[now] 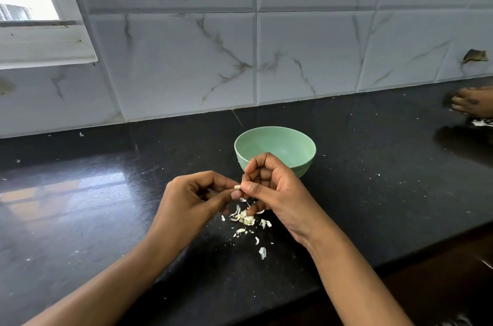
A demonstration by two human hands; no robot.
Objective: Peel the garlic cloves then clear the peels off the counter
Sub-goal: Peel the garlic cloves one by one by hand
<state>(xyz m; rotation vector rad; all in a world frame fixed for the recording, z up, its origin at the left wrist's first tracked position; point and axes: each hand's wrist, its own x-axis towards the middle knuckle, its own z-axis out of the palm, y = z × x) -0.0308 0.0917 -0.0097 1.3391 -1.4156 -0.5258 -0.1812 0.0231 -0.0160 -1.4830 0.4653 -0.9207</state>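
Mint-green bowl (275,149); black speckled counter (106,205); off-white peels (244,217); white wall tiles (306,58) with grey marble veining.

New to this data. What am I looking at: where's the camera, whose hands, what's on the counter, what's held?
There is no machine here: a person works bare-handed. The single picture comes from a wide-angle camera worn on that person's head, looking forward and down, so both arms enter from the bottom edge. The left hand and right hand meet at a small garlic clove, each pinching it with the fingertips above the black counter. Under the hands lies a scatter of garlic peels. Just behind them stands a green bowl. At the far right edge another person's hand shows, with more pale scraps beside it. What that hand holds is too dark to tell. Behind everything is a marbled tile wall.
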